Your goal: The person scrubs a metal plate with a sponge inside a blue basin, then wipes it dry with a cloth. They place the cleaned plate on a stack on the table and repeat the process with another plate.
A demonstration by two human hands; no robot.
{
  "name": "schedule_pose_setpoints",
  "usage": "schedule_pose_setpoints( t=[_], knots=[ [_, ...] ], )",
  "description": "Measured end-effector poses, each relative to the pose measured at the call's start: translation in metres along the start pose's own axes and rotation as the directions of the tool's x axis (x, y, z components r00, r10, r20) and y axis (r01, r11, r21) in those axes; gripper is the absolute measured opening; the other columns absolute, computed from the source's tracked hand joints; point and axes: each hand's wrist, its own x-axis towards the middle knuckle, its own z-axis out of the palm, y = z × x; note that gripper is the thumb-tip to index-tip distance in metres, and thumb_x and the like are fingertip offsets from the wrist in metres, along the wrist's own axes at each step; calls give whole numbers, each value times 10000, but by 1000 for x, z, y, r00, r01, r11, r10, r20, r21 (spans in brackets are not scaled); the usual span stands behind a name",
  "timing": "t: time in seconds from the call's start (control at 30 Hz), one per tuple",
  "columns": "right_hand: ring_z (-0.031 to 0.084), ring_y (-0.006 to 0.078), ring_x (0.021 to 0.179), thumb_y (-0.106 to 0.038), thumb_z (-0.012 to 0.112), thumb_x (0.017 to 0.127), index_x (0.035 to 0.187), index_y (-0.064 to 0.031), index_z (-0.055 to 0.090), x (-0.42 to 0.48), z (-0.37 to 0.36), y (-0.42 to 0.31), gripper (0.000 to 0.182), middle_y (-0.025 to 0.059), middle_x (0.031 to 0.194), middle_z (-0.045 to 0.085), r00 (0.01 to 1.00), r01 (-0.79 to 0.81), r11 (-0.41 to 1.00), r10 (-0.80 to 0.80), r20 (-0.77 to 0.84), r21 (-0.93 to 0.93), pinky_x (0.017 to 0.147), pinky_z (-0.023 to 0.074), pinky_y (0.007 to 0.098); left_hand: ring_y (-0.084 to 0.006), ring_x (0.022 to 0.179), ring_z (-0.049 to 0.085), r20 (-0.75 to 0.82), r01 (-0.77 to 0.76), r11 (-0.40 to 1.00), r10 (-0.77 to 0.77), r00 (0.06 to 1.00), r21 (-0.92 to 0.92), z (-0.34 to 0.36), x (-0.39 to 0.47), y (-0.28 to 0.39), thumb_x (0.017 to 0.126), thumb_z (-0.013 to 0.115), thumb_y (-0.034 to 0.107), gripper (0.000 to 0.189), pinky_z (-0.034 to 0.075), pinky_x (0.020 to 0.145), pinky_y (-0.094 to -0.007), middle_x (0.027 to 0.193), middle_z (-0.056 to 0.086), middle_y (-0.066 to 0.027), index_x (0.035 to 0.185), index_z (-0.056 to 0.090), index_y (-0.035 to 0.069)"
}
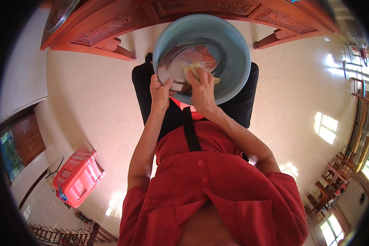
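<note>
A blue-grey plastic basin [236, 67] sits in front of me between my black-clad knees. Over its near left part, a round, mirror-bright metal tray or lid [172, 66] is tilted, reflecting the red wood. My left hand [160, 92] grips its near left rim, thumb on top. Bunched under the fingers of my right hand [203, 90] is a yellowish cloth or sponge [194, 67], pressed against the shiny face. Those fingers partly cover it, and the bottom of the basin is largely hidden.
Carved reddish wooden furniture [110, 29] stands just beyond the basin, with a metal-rimmed object [63, 18] on its left end. Pink plastic furniture or a crate [77, 181] rests on the tiled floor [283, 101] at left. Wooden chairs [335, 172] line the right side.
</note>
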Motion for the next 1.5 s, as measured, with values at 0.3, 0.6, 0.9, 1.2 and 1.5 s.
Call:
schedule_pose_setpoints(
  t=[0.3, 0.6, 0.9, 1.2, 1.5],
  knots=[
    [465, 386, 1033, 25, 477, 700, 1078, -70, 604, 87, 26, 23, 410, 194, 1141, 506, 960, 279, 952, -281, 3, 127, 918, 377, 449, -167, 836, 606, -25, -91, 995, 90, 996, -46, 5, -6, -5, 821, 556, -13, 288, 550, 626, -275, 986, 580, -122, 1079, 429, -15],
    [463, 426, 1044, -50, 518, 744, 1117, -54, 571, 103, 27, 112, 376, 207, 1119, 527, 997, -72, 996, 71, 13, 51, 899, 375, 471, -222, 805, 636, 2, -149, 988, 149, 989, 32, -5, 1, -21, 841, 568, 22, 272, 586, 634, -347, 973, 576, -135, 1066, 421, -12],
    [380, 512, 1100, 30, 475, 716, 1254, -23, 421, 23, 15, 95, 543, 321, 1235, 362, 967, -245, 968, 248, -64, 55, 956, 313, 521, -139, 744, 604, -73, -87, 996, 87, 994, 3, 5, -5, -9, 822, 589, 32, 294, 540, 496, -258, 918, 571, -84, 1073, 436, 6],
    [336, 490, 1179, 69, 515, 665, 1208, -24, 508, -6, 10, -1, 550, 239, 1306, 358, 997, 56, 985, -64, 47, 164, 980, 299, 545, -217, 801, 631, -66, -84, 996, 86, 994, 34, 3, 2, -12, 852, 548, 8, 258, 588, 601, -355, 983, 571, -130, 1078, 424, 5],
    [357, 467, 1176, 52, 463, 737, 1210, -13, 506, 40, 23, 69, 479, 280, 1279, 380, 993, 52, 982, -32, -113, 183, 988, 312, 486, -138, 773, 586, -76, -90, 981, 104, 992, 173, 14, -16, 7, 832, 562, -19, 276, 525, 607, -257, 933, 561, -89, 1075, 434, 5]
  ],
)
